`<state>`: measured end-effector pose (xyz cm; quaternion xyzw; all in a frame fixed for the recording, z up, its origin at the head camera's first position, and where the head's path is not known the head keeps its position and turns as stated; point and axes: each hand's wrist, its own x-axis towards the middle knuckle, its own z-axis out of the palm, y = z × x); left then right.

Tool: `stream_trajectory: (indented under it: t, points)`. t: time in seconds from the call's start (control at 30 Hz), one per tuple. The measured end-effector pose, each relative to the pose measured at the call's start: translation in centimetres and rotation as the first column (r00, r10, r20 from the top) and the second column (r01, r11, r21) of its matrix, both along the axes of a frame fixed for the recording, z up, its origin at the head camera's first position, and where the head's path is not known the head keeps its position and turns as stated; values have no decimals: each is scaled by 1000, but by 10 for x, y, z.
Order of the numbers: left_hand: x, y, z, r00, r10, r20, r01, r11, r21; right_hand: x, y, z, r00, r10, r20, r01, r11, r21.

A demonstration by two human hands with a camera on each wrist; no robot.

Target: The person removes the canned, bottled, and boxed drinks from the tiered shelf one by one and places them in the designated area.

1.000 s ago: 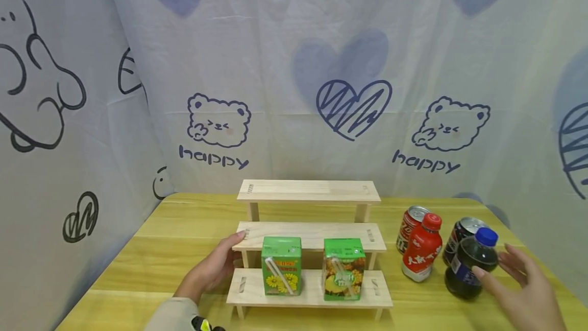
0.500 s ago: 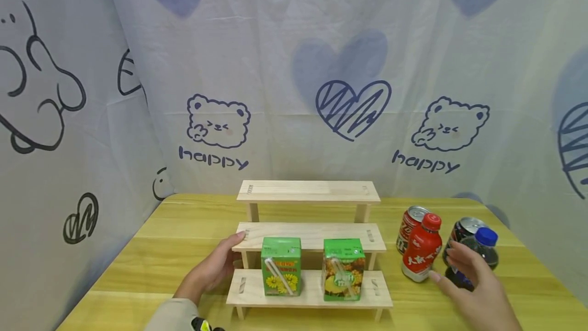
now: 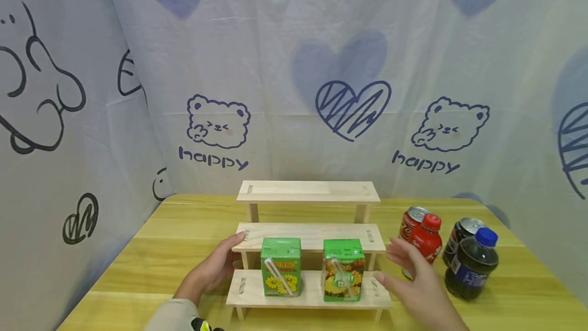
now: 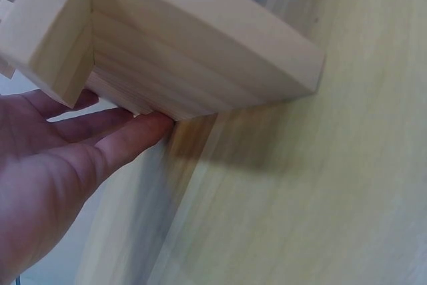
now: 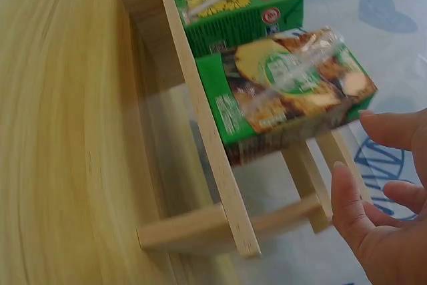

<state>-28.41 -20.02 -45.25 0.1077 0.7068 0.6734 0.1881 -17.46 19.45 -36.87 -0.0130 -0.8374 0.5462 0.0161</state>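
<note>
My left hand [image 3: 213, 267] holds the left side of a three-step wooden rack [image 3: 310, 234], its fingertips against the middle board's end. The left wrist view shows the fingers [image 4: 140, 135] touching the wood, partly hidden behind it. Two green drink cartons with straws stand on the lowest step: a yellow-flower carton [image 3: 282, 267] and a pineapple carton [image 3: 343, 269]. Holding nothing, my right hand [image 3: 415, 280] is by the rack's right end, thumb and fingers apart. It partly covers a red bottle [image 3: 427, 241]. In the right wrist view its fingers [image 5: 400, 128] are beside the pineapple carton [image 5: 293, 88].
Right of the rack, a red can [image 3: 409, 221] stands behind the red bottle. Further right are a dark can [image 3: 461, 234] and a dark soda bottle [image 3: 473, 264] with a blue cap. A printed cloth [image 3: 285, 65] hangs behind the wooden table [image 3: 151, 249].
My right hand has moved left, away from the dark soda bottle, past the red bottle to the rack's right end. The left hand, rack and drinks have stayed in place.
</note>
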Motion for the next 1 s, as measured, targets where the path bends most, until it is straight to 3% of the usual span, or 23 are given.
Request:
stream_trajectory:
  t: [0.2,0.33,0.67,0.93,1.0]
  points:
    - [1,0,1,1000,12,7,-12,1000,1,-3,-20,-3,998,57,8,-55,987,-149]
    - [4,1,5,1000,12,-1,-12,1000,5,-3,-30,-6,997,69,-27,-73,979,-190]
    - [6,4,11,999,28,30,-28,1000,-8,-6,-39,-7,997,69,-22,-72,982,-173]
    - [16,6,21,1000,7,-22,-7,1000,-16,-6,-41,-10,997,68,-19,-70,985,-158]
    - [17,7,24,1000,9,-9,-10,1000,-15,-6,-42,-11,998,67,-14,-68,987,-149]
